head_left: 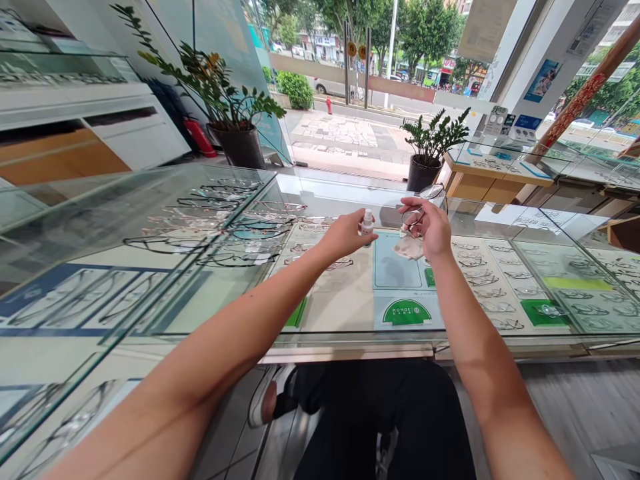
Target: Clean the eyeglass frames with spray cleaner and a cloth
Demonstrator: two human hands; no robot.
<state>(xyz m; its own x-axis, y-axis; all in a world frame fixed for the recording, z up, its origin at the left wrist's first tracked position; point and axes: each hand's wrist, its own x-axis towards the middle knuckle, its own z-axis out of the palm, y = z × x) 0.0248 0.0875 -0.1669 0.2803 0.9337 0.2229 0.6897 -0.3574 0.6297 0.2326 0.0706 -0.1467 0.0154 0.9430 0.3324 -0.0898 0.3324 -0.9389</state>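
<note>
Over the glass display counter point(345, 300), my left hand point(345, 233) is closed round a small white spray bottle point(369, 220), its nozzle up. To the right of it, my right hand point(434, 227) pinches a pair of thin-framed eyeglasses point(413, 217) by the frame, one lens to the left of the fingers and the other above them. A pale, crumpled cloth point(409, 248) is just below my right hand; whether the hand touches it I cannot tell.
Several eyeglasses point(250, 230) are spread on the left of the counter top. Rows of frames point(480, 277) lie under the glass to the right, near a green sign point(407, 312). Potted plants point(425, 170) stand beyond the counter, before the glass doors point(357, 67).
</note>
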